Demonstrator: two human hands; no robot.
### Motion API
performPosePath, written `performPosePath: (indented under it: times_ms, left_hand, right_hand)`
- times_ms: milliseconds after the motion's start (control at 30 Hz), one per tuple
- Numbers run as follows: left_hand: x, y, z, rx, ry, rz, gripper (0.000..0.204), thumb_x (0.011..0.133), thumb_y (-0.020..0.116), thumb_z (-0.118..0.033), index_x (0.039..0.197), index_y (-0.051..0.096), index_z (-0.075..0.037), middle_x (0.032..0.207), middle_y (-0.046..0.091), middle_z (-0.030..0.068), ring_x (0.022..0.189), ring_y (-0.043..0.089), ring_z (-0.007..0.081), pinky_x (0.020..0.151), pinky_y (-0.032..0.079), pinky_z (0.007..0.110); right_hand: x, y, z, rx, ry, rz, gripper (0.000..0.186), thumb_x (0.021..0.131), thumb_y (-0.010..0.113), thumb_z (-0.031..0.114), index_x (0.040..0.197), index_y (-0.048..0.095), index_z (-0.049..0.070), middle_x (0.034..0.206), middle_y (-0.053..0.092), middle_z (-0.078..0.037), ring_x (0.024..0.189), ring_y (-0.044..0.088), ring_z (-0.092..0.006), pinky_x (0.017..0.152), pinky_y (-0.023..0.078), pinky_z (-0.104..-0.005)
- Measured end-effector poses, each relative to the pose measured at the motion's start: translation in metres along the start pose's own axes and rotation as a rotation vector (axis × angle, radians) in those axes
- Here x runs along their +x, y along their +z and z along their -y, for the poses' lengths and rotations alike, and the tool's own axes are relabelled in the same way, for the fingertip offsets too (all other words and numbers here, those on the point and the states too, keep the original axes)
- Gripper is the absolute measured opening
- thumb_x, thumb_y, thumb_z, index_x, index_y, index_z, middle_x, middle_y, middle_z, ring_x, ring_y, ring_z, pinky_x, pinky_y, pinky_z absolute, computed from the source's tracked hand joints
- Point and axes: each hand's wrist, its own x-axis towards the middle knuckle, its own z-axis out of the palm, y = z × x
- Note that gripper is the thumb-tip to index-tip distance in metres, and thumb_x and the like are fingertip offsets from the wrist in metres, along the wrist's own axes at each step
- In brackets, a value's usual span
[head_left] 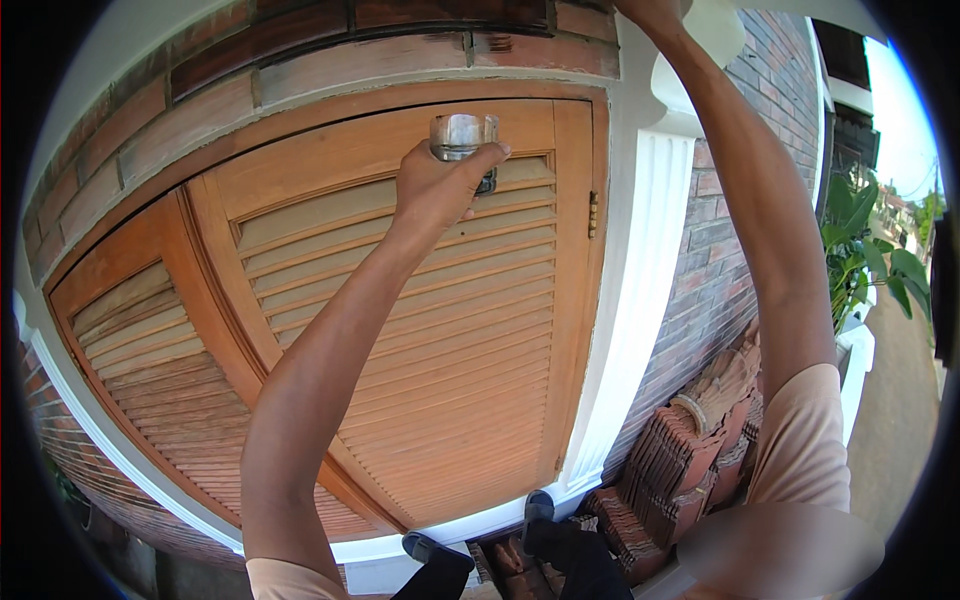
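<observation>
At the left stands a louvred wooden shutter (135,330), joined by a wider louvred shutter (450,370). Before the wider one's top rail, the left hand (432,192) is wrapped around a clear, cup-like container (462,132) (a dark part shows below the thumb). Further right come a brass-coloured hinge (593,215), then the right hand (648,6), cut off by the upper edge; its grip I cannot tell. Beyond are stacked terracotta roof tiles (672,450) and a leafy green plant (850,230).

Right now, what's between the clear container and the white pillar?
Right of the container, the head view shows louvred panel's corner, wooden frame and pale wall.
</observation>
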Motion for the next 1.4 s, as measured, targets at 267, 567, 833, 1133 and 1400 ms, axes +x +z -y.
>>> performPosePath:
  times_ms: [267, 567, 833, 1133, 1400]
  left_hand:
    - [-0.002, 0.004, -0.001, 0.0, -0.003, 0.005, 0.042, 0.08, 0.082, -0.043, 0.103, 0.074, -0.008, 0.086, 0.07, 0.0032, 0.07, 0.064, 0.0107, 0.057, 0.055, 0.029]
    - [-0.001, -0.005, -0.001, 0.003, -0.002, -0.002, 0.043, 0.08, 0.082, -0.043, 0.103, 0.074, -0.007, 0.087, 0.07, 0.0036, 0.073, 0.066, 0.0109, 0.058, 0.056, 0.029]
    - [-0.002, -0.011, 0.005, 0.032, -0.032, -0.026, 0.045, 0.08, 0.082, -0.044, 0.101, 0.072, -0.006, 0.088, 0.07, 0.0048, 0.077, 0.066, 0.0117, 0.058, 0.056, 0.029]
    - [-0.009, -0.024, 0.001, 0.05, -0.013, 0.017, 0.054, 0.081, 0.08, -0.051, 0.11, 0.068, -0.007, 0.091, 0.07, 0.0036, 0.079, 0.068, 0.0114, 0.059, 0.055, 0.027]
    - [-0.01, -0.029, -0.006, 0.041, -0.005, 0.008, 0.054, 0.081, 0.081, -0.05, 0.111, 0.068, -0.007, 0.093, 0.069, 0.0037, 0.081, 0.068, 0.0121, 0.061, 0.055, 0.028]
  right_hand:
    - [-0.01, 0.014, -0.025, 0.006, -0.287, -0.138, 0.019, 0.085, 0.063, 0.016, 0.082, 0.075, 0.002, 0.086, 0.073, -0.023, 0.082, 0.072, -0.0406, 0.074, 0.057, -0.0477]
    - [0.017, -0.027, -0.05, 0.182, -0.467, 0.281, 0.018, 0.087, 0.061, 0.016, 0.084, 0.076, 0.005, 0.094, 0.074, -0.017, 0.088, 0.071, -0.0349, 0.075, 0.057, -0.0452]
    - [0.02, 0.005, -0.016, -0.027, -0.574, 0.365, 0.018, 0.087, 0.063, 0.02, 0.089, 0.077, 0.009, 0.096, 0.076, -0.014, 0.091, 0.071, -0.0371, 0.084, 0.055, -0.0488]
    - [0.032, -0.021, -0.001, -0.153, -0.486, 0.607, 0.018, 0.087, 0.063, 0.02, 0.09, 0.077, 0.008, 0.097, 0.075, -0.018, 0.093, 0.071, -0.04, 0.084, 0.057, -0.0488]
    - [0.024, 0.014, 0.074, 0.029, -0.493, 0.508, 0.019, 0.084, 0.06, 0.013, 0.09, 0.076, 0.006, 0.096, 0.075, -0.02, 0.093, 0.07, -0.043, 0.086, 0.056, -0.051]
